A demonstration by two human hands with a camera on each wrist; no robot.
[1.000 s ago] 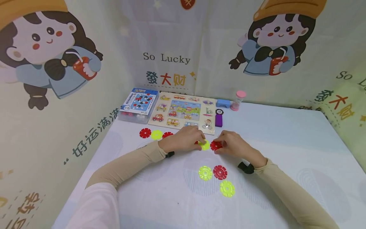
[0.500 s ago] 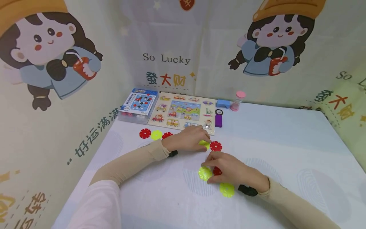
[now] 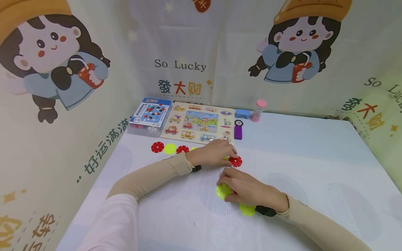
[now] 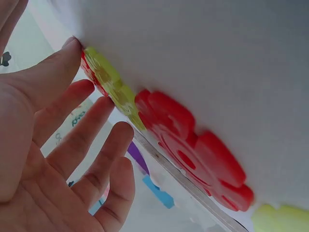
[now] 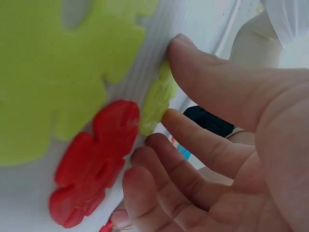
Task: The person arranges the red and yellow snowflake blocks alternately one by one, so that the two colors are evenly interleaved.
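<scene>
In the head view, my left hand (image 3: 216, 152) lies over the right end of a row of notched plastic snowflake discs. Its thumb and fingertips rest at the edges of the last red disc (image 3: 236, 161), beside a yellow-green disc (image 4: 108, 72) partly under the hand. Closer to me, my right hand (image 3: 248, 188) pinches another yellow-green disc (image 3: 223, 191) by its edges, between thumb and forefinger. A red disc (image 5: 96, 164) lies beneath that palm, mostly hidden in the head view. Next to the right wrist is one more yellow-green disc (image 3: 247, 210).
Behind the row lie a wooden picture puzzle (image 3: 201, 122) and a boxed molecule kit (image 3: 150, 116). A purple block (image 3: 238, 132), a blue arch block (image 3: 243, 113) and a pink sand timer (image 3: 259, 110) stand to their right. The row's left end starts with a red disc (image 3: 157, 147).
My right hand has left the red disc at the row's end, come toward me and taken hold of a yellow-green disc. My left hand has slid right along the row to that red disc.
</scene>
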